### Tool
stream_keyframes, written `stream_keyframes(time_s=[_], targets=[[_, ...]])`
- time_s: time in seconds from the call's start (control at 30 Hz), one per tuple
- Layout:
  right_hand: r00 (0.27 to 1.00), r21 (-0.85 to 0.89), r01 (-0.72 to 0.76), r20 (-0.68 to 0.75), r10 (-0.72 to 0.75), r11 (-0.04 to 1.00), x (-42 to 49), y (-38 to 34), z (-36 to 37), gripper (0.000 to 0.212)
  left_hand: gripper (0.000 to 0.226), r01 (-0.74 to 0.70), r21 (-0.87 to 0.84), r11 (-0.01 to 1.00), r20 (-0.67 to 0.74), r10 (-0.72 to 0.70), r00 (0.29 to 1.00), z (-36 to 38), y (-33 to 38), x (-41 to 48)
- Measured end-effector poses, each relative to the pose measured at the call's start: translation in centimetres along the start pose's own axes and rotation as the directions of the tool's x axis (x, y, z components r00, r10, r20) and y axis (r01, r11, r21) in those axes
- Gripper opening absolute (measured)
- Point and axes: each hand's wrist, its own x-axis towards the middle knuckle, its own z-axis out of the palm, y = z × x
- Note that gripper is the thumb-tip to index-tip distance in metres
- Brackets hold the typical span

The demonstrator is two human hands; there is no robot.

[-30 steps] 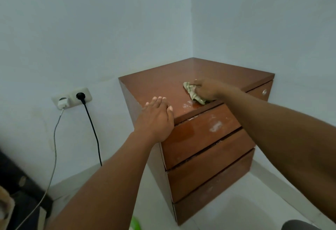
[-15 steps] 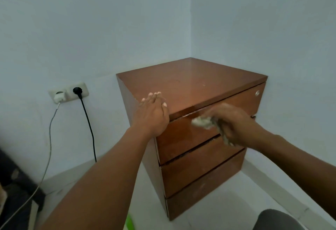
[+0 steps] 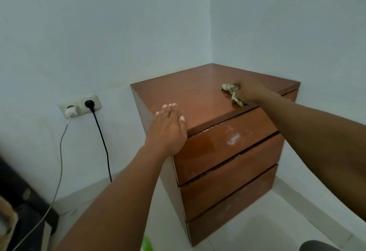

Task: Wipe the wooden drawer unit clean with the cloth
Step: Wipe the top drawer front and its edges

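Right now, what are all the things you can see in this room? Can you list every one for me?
Drawer unit: 1, reddish-brown wood, three drawers, standing in the corner of the room.
White smudge: 1, whitish, on the top drawer's front.
Cloth: 1, pale greenish, crumpled on the unit's top near the front edge.
Wall socket: 1 double, white, on the left wall.
Black cable: 1, plugged into the socket, hanging to the floor.
White charger: 1, plugged in beside it, with a grey cable hanging down.
Walls: pale blue.
Floor: white.
Left hand: 1, flat on the unit's near left corner.
Right hand: 1, holding the cloth on the top.
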Motion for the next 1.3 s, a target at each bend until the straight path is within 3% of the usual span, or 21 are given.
stream_keyframes(time_s=[0.2, 0.43, 0.53, 0.7, 0.8, 0.9, 1.03, 1.17, 1.3], targets=[[0.929, 0.056, 0.362, 0.058, -0.365, 0.931, -4.0, -4.6, 1.8, 0.039, 0.060, 0.076, -0.139, 0.987, -0.051, -0.084, 0.995, 0.3, -0.1, -0.3], [0.823, 0.244, 0.549, 0.011, -0.569, 0.799, -13.1, -5.6, 0.5, 0.032, 0.061, 0.093, -0.212, 0.973, -0.024, -0.101, 0.995, 0.0, -0.2, -0.6], [0.823, 0.256, 0.534, 0.063, -0.565, 0.806, -13.3, -4.8, -1.8, 0.033, 0.059, 0.096, -0.199, 0.975, -0.008, -0.099, 0.995, -0.1, -0.2, -0.4], [0.864, 0.149, 0.492, -0.203, -0.460, 0.858, -6.3, -7.9, -3.1, 0.031, 0.059, 0.100, -0.247, 0.964, -0.038, -0.113, 0.993, 0.3, -0.3, -0.4], [0.896, 0.126, 0.440, -0.005, -0.443, 0.889, -2.6, -9.9, 0.5, 0.038, 0.060, 0.101, -0.275, 0.956, -0.059, -0.122, 0.991, 0.5, -0.3, -0.4], [0.837, 0.140, 0.497, 0.185, -0.516, 0.857, -2.9, -11.2, 3.8, 0.044, 0.061, 0.095, -0.293, 0.951, -0.052, -0.115, 0.992, 0.5, -0.3, -0.5], [0.769, 0.222, 0.600, 0.104, -0.631, 0.768, -5.6, -10.4, 3.2, 0.039, 0.064, 0.090, -0.302, 0.949, -0.050, -0.110, 0.993, 0.5, -0.5, -0.5], [0.757, 0.198, 0.645, -0.031, -0.653, 0.738, -10.3, -7.5, 1.7, 0.032, 0.063, 0.090, -0.288, 0.954, -0.049, -0.108, 0.993, 0.5, -0.6, -0.4], [0.724, 0.137, 0.681, 0.020, -0.690, 0.719, -13.8, -3.7, 1.7, 0.031, 0.063, 0.080, -0.268, 0.960, -0.069, -0.102, 0.992, 0.7, -0.5, -0.3]])
